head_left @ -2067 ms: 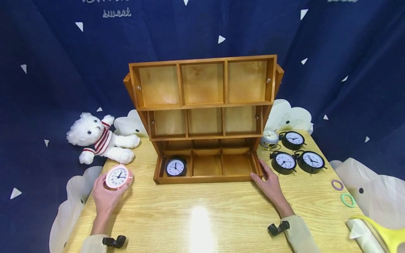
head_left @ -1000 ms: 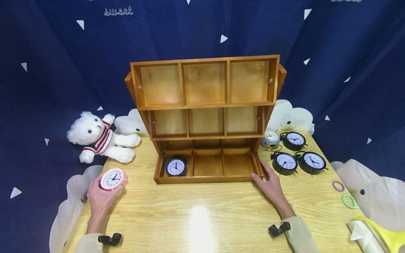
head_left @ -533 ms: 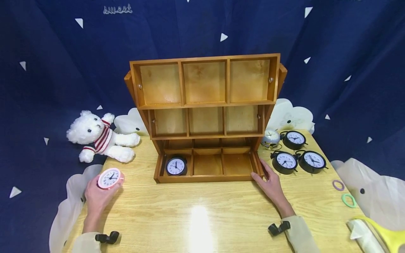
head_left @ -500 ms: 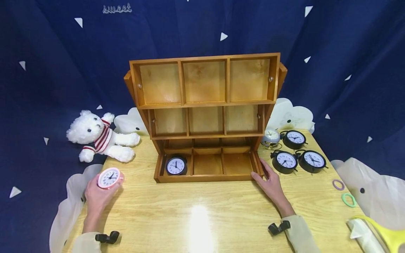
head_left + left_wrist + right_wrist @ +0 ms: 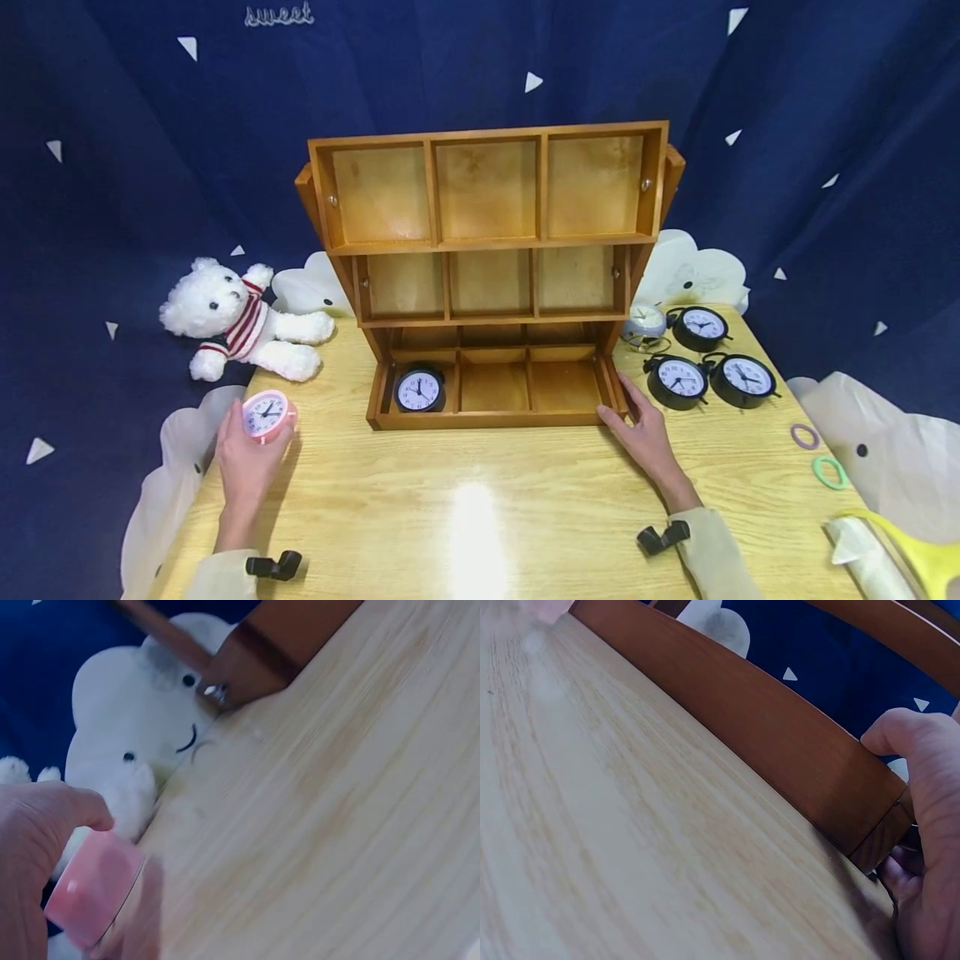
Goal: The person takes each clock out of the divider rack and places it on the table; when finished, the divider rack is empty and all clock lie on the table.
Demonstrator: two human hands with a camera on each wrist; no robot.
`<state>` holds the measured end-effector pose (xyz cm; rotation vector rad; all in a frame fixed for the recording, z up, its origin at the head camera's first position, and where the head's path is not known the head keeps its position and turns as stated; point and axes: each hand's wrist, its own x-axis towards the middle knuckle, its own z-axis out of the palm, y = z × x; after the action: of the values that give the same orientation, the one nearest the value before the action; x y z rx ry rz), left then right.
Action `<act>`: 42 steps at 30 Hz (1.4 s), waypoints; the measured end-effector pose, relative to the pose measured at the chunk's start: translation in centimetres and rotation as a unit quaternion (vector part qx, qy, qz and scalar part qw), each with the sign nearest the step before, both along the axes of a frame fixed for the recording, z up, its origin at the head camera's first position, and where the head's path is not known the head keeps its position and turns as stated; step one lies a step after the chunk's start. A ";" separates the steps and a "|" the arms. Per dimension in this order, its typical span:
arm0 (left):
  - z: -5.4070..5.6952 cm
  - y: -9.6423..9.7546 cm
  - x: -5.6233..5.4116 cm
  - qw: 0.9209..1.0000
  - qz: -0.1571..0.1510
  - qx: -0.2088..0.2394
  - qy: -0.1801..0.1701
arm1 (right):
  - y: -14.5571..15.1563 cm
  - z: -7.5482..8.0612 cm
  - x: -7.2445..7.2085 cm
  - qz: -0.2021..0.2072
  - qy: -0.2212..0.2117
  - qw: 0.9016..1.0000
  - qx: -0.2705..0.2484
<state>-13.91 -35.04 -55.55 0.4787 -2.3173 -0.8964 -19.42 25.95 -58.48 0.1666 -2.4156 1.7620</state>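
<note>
My left hand (image 5: pixel 251 462) grips a small pink alarm clock (image 5: pixel 266 414) with a white dial, at the left of the table. In the left wrist view, a finger and the pink clock body (image 5: pixel 96 885) show close over the wood. In the middle stands a wooden three-tier box (image 5: pixel 487 420), its tiers fanned upward and split into compartments. A black alarm clock (image 5: pixel 419 391) lies face up in the bottom tier's left compartment. My right hand (image 5: pixel 647 437) holds that tier's front right corner, thumb on the rim and fingers along the outer side, as the right wrist view shows.
Several black alarm clocks (image 5: pixel 677 382) and a grey-blue clock (image 5: pixel 645 322) sit right of the box. A white teddy bear (image 5: pixel 247 321) lies at the back left. Purple (image 5: pixel 805 436) and green rings (image 5: pixel 829 472) and a yellow-handled object (image 5: pixel 926 558) are along the right side.
My left hand moved left with the pink clock, then came back a little to the right, turning the clock slightly. My right hand stayed on the box corner.
</note>
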 end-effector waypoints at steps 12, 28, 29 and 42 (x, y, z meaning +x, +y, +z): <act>1.0 3.8 -1.4 0.992 -0.032 -0.001 0.122 | 0.1 0.2 0.1 -0.009 0.005 1.000 0.015; 2.9 9.2 -2.5 0.979 -0.188 0.079 -0.007 | 0.2 0.1 0.1 -0.008 0.001 1.000 0.016; 2.9 9.5 -2.6 0.978 -0.193 0.081 -0.010 | 0.2 0.2 0.1 -0.008 0.000 1.000 0.017; 3.5 13.0 -3.9 0.953 -0.294 0.071 0.000 | 0.3 0.1 0.1 -0.010 -0.009 1.000 0.025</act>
<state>-17.84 -22.06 -52.04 -0.1803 -2.4411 -1.3405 -19.28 26.22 -58.35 0.1323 -2.4681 1.7025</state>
